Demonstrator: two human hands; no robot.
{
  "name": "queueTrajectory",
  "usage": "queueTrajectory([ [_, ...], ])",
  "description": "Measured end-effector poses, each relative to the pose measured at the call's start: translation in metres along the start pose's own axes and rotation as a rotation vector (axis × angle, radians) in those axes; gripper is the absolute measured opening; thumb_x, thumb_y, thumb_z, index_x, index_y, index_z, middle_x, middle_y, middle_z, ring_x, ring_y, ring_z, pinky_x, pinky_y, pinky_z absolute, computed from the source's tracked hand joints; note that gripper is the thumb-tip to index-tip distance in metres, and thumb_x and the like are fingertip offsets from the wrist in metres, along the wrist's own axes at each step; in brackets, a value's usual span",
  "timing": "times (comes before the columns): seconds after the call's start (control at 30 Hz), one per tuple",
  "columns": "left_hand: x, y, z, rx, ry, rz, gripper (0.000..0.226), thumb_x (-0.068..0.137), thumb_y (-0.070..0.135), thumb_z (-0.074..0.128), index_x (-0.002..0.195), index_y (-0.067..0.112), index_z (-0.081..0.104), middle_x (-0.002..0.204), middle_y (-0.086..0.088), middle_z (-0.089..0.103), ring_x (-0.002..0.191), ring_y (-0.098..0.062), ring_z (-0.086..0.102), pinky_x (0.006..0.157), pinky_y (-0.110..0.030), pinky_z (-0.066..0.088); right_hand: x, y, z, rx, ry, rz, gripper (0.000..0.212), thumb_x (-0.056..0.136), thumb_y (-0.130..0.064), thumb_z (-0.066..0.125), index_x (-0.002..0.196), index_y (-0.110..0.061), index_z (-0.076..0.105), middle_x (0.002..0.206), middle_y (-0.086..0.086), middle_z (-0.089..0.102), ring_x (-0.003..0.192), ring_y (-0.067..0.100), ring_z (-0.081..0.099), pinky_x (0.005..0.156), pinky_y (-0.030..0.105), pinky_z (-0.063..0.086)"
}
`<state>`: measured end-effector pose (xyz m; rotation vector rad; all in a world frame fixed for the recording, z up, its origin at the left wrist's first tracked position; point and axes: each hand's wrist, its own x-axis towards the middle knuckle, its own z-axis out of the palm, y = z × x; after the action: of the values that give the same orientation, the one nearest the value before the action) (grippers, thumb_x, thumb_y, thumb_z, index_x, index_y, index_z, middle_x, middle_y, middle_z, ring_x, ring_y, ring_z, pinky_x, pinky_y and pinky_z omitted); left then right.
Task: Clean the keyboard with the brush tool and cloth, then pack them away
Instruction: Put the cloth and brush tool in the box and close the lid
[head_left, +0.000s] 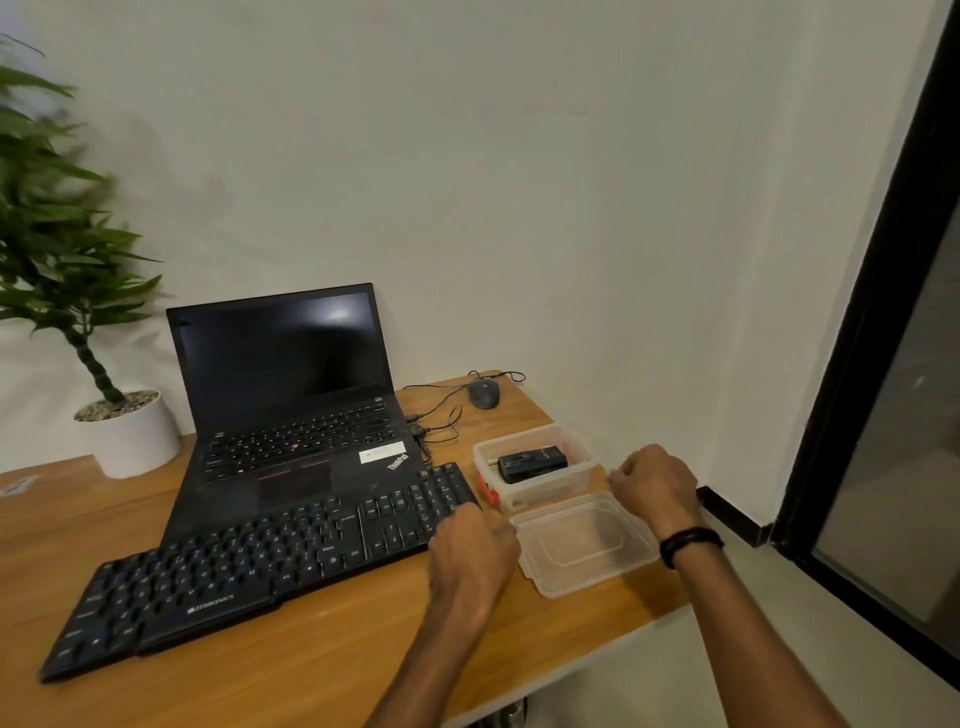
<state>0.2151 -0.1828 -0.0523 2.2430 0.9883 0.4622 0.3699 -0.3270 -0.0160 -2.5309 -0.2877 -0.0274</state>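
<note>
1. Toward the lower right of the frame, on the wooden desk (322, 665), a clear plastic container (550, 491) stands open with its lid (582, 545) lying flat just in front of it, nearer the person.
2. Inside the container lies a black block-shaped object (532, 460), which I take to be the brush tool. I cannot make out the cloth, though something pale and something red show through the wall.
3. At the lid's left edge is the left hand (472, 551), its fingers curled under and hidden by its back. Whether it pinches the lid I cannot tell.
4. Past the lid's far right corner, beside the container, hangs the right hand (654, 488), a dark band (688, 540) on its wrist and its fingers loosely curled. Whether it has hold of anything I cannot tell either.
5. A hand at each end suits handling a wide, floppy lid evenly. With the lid off and the tool inside, the work looks to be at either its opening or its packing-away end.
6. Left of the hands, the black keyboard (249, 566) lies slantwise across the centre, its far edge overlapping the open laptop (291, 395), within easy reach for brushing.
7. Well clear at the back sit a mouse (484, 393) and, at the left edge, a potted plant (62, 249).
</note>
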Motion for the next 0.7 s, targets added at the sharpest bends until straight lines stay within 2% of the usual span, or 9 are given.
queueTrajectory([
  [0.17, -0.016, -0.002, 0.003, 0.005, -0.068, -0.023, 0.031, 0.094, 0.03, 0.064, 0.066, 0.02, 0.056, 0.062, 0.005, 0.053, 0.06, -0.016, 0.053, 0.054, -0.029, 0.041, -0.008, 0.013, 0.012, -0.062, -0.066, 0.062, 0.025, 0.091, -0.036, 0.067, 0.082, -0.013, 0.062, 0.082, 0.004, 0.064, 0.072, 0.022, 0.059, 0.046, 0.023, 0.034],
  [0.27, -0.025, 0.0, 0.003, -0.023, -0.096, -0.003, 0.031, 0.095, 0.033, 0.064, 0.068, 0.018, 0.059, 0.063, 0.005, 0.057, 0.062, -0.016, 0.057, 0.058, -0.034, 0.048, -0.015, 0.016, 0.008, -0.035, -0.096, 0.09, 0.032, 0.091, -0.042, 0.066, 0.087, -0.01, 0.061, 0.088, 0.007, 0.066, 0.075, 0.023, 0.058, 0.046, 0.025, 0.032],
  [0.33, -0.028, -0.001, 0.002, -0.037, -0.095, 0.013, 0.029, 0.096, 0.032, 0.062, 0.07, 0.017, 0.063, 0.064, 0.004, 0.06, 0.06, -0.015, 0.056, 0.061, -0.036, 0.053, -0.017, 0.02, 0.004, 0.033, -0.112, 0.094, 0.037, 0.093, -0.044, 0.063, 0.08, -0.01, 0.056, 0.08, 0.006, 0.062, 0.072, 0.024, 0.054, 0.047, 0.025, 0.031],
  [0.43, -0.036, 0.002, -0.008, -0.127, -0.045, 0.07, 0.028, 0.101, 0.029, 0.058, 0.075, 0.022, 0.066, 0.063, 0.007, 0.063, 0.056, -0.009, 0.057, 0.055, -0.035, 0.051, -0.024, 0.027, -0.011, 0.265, -0.114, 0.049, 0.047, 0.098, -0.042, 0.057, 0.067, -0.008, 0.055, 0.064, 0.006, 0.055, 0.061, 0.024, 0.052, 0.053, 0.028, 0.039],
  [0.5, -0.046, 0.011, -0.022, -0.244, 0.014, 0.145, 0.034, 0.103, 0.026, 0.058, 0.07, 0.026, 0.063, 0.06, 0.012, 0.06, 0.052, -0.001, 0.056, 0.05, -0.019, 0.045, -0.033, 0.028, -0.025, 0.505, -0.093, -0.001, 0.046, 0.098, -0.043, 0.055, 0.079, -0.003, 0.065, 0.075, 0.011, 0.067, 0.073, 0.028, 0.062, 0.071, 0.038, 0.051],
  [0.53, -0.051, 0.018, -0.03, -0.309, 0.049, 0.183, 0.033, 0.104, 0.027, 0.058, 0.071, 0.028, 0.063, 0.063, 0.012, 0.063, 0.055, 0.0, 0.061, 0.053, -0.019, 0.05, -0.039, 0.025, -0.033, 0.633, -0.08, -0.007, 0.044, 0.098, -0.046, 0.053, 0.09, -0.005, 0.067, 0.083, 0.01, 0.069, 0.078, 0.025, 0.063, 0.077, 0.041, 0.053],
  [0.6, -0.056, 0.032, -0.042, -0.447, 0.119, 0.219, 0.028, 0.104, 0.032, 0.057, 0.078, 0.028, 0.067, 0.073, 0.007, 0.071, 0.066, -0.007, 0.07, 0.063, -0.033, 0.061, -0.05, 0.015, -0.049, 0.837, -0.066, -0.015, 0.044, 0.098, -0.052, 0.047, 0.099, -0.012, 0.065, 0.087, 0.008, 0.068, 0.077, 0.019, 0.061, 0.074, 0.037, 0.053],
  [0.63, -0.057, 0.039, -0.048, -0.488, 0.147, 0.228, 0.026, 0.104, 0.034, 0.057, 0.081, 0.027, 0.067, 0.076, 0.005, 0.072, 0.07, -0.01, 0.071, 0.065, -0.034, 0.062, -0.053, 0.01, -0.055, 0.916, -0.055, -0.026, 0.045, 0.098, -0.055, 0.043, 0.099, -0.014, 0.063, 0.087, 0.009, 0.068, 0.076, 0.018, 0.06, 0.072, 0.035, 0.053],
  [0.7, -0.057, 0.049, -0.054, -0.569, 0.197, 0.243, 0.021, 0.103, 0.036, 0.057, 0.089, 0.026, 0.068, 0.08, 0.005, 0.073, 0.072, -0.006, 0.071, 0.058, -0.023, 0.058, -0.054, -0.001, -0.064, 1.07, -0.029, -0.042, 0.05, 0.096, -0.06, 0.04, 0.1, -0.014, 0.061, 0.083, 0.011, 0.067, 0.072, 0.018, 0.059, 0.07, 0.033, 0.053],
])
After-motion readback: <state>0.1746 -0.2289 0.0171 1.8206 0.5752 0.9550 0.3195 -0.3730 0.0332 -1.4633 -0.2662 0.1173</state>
